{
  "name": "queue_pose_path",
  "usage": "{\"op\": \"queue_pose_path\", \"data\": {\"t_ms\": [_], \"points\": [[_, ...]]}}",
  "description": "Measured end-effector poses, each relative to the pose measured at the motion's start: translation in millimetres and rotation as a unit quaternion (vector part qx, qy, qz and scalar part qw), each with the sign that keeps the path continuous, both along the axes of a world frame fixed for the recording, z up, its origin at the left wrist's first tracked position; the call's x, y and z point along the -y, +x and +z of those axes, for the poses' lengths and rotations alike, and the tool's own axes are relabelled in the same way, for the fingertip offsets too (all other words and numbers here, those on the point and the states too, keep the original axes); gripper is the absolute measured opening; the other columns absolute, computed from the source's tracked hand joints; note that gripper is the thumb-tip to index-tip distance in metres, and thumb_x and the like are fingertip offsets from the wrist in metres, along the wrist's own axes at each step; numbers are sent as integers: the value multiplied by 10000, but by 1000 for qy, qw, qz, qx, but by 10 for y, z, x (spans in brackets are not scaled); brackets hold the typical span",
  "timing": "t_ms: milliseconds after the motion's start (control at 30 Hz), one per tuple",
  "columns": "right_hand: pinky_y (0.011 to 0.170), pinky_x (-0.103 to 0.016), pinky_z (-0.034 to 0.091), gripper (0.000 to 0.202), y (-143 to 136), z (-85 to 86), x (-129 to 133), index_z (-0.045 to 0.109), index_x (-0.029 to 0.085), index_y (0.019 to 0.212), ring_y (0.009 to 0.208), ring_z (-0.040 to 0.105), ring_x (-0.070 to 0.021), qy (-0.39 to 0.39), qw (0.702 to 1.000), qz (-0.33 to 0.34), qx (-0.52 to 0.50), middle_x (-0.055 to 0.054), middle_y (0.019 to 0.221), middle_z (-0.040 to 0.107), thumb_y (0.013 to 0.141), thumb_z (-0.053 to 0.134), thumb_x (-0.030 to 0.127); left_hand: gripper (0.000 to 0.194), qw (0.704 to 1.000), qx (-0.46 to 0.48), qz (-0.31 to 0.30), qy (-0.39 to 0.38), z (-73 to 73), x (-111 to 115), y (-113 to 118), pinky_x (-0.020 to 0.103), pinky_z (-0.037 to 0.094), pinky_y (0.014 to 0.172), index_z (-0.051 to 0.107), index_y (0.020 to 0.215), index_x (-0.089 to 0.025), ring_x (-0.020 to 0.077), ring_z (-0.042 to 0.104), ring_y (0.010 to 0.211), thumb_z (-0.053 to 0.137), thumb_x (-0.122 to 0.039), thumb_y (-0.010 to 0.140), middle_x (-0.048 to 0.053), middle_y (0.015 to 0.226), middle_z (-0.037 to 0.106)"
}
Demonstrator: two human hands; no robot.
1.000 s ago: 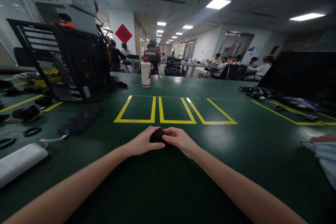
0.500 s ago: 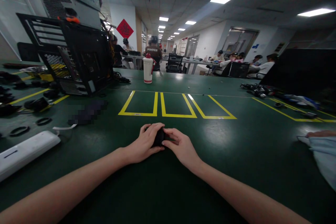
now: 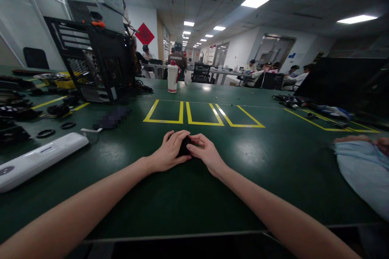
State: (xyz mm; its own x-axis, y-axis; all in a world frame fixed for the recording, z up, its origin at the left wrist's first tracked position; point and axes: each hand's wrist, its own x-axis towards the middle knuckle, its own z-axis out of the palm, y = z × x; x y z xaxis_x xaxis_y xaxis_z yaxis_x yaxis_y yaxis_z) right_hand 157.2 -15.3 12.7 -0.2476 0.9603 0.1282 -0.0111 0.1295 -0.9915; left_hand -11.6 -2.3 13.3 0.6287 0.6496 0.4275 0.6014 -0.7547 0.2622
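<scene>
A small black object (image 3: 184, 147) rests between my hands, low over the green table (image 3: 170, 206), near the middle of the view. My left hand (image 3: 170, 151) is wrapped round its left side, fingers over the top and thumb below. From the right, my right hand (image 3: 207, 153) touches it with bent fingers and thumb pinched together. The fingers cover much of the object, so its exact shape cannot be made out. Beyond the hands, three yellow tape outlines (image 3: 205, 123) mark the table.
A white device (image 3: 45, 158), black rings (image 3: 46, 133) and a computer case (image 3: 105, 60) are at the left. A white cup (image 3: 172, 79) stands farther back. Cables (image 3: 288, 100) and another person's sleeve (image 3: 358, 166) are at the right.
The view has tilted down and shifted slightly, showing the table's near edge. Both hands still hold the black object; the right fingers have shifted a little over it.
</scene>
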Motion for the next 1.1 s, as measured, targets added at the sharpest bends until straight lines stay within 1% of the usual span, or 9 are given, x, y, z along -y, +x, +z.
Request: {"op": "queue_pose_path", "data": {"t_ms": [133,233,367,433,533,633,800,1033,1100], "points": [[854,-355,418,400,-11,-11,-40,519,220,1054,921,550,-158,-10,1000,12,9,-42,1016,555,673,614,295,646,1000,14,-6,3,-15,-21,-15,429,125,1034,172,1270,-212,226,300,1220,532,-331,747,101,1297,347],[869,-345,411,367,-6,-8,-52,540,185,1009,915,554,-156,-4,1000,30,2,-46,1012,564,660,624,263,626,1000,18,-4,4,-31,-38,-19,433,145,1024,186,1260,-221,225,320,1205,529,-298,743,94,1280,367],[844,-321,434,356,-4,-4,-38,517,191,941,914,564,-147,11,999,42,-33,-25,1006,559,614,656,187,611,1000,18,0,10,-55,-56,-14,424,157,1021,201,1254,-213,218,351,1179,523,-267,738,88,1243,404],[849,-315,433,335,-15,-2,-31,514,190,927,922,561,-142,14,998,40,-37,-22,1003,561,623,653,197,628,1000,18,1,13,-65,-61,-11,424,154,1024,194,1261,-210,217,350,1180,530,-263,733,90,1252,398],[871,-323,415,281,-40,-4,-35,528,180,906,911,555,-136,18,999,10,-34,-23,969,574,652,632,239,628,1000,24,5,15,-75,-64,-5,431,154,1025,213,1252,-210,220,354,1178,547,-266,723,88,1253,400],[883,-341,404,293,-52,-11,-57,542,178,924,916,550,-143,13,999,-9,-29,-32,987,575,653,631,247,607,999,29,7,14,-79,-64,0,438,161,1022,236,1235,-210,221,364,1168,553,-263,720,86,1236,414],[887,-365,400,356,-32,-17,-82,552,166,998,935,549,-166,-17,1000,14,-11,-63,1017,576,660,625,253,594,999,35,9,20,-84,-59,6,448,172,1012,248,1221,-209,227,375,1154,553,-251,713,87,1214,426],[857,-356,421,374,-18,-4,-42,508,200,938,899,564,-151,23,999,40,-19,-20,985,560,602,670,179,602,999,35,2,25,-80,-43,7,440,172,1009,237,1224,-211,220,375,1150,544,-231,706,79,1207,430],[842,-361,430,376,-19,1,-32,496,209,933,892,563,-152,21,999,42,-12,-15,971,556,601,674,193,606,999,35,1,25,-81,-45,8,439,169,1010,238,1223,-212,218,376,1149,547,-230,702,76,1205,432]]}}
